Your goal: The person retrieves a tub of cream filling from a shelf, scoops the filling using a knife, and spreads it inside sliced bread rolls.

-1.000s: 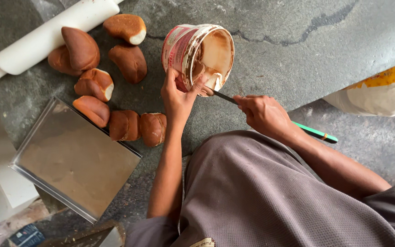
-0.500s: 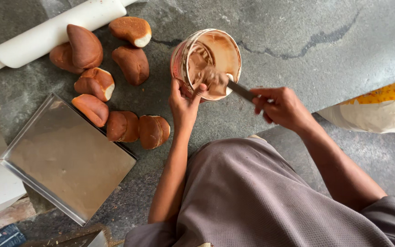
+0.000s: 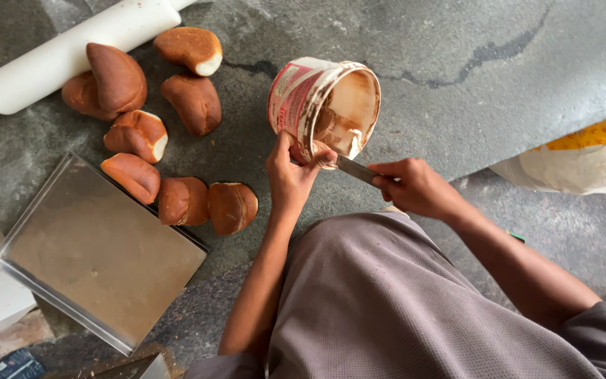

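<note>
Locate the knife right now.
Head view, centre: the knife is in the right hand, blade tip inside the tilted tub that the left hand holds.

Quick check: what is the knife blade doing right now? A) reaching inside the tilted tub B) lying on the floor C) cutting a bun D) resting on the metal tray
A: the right hand holds the knife with its blade inside the tilted tub, which the left hand steadies.

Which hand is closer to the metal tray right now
Left. The left hand grips the tilted tub, right of the metal tray past the buns. The right hand, holding the knife, sits farther right still.
</note>
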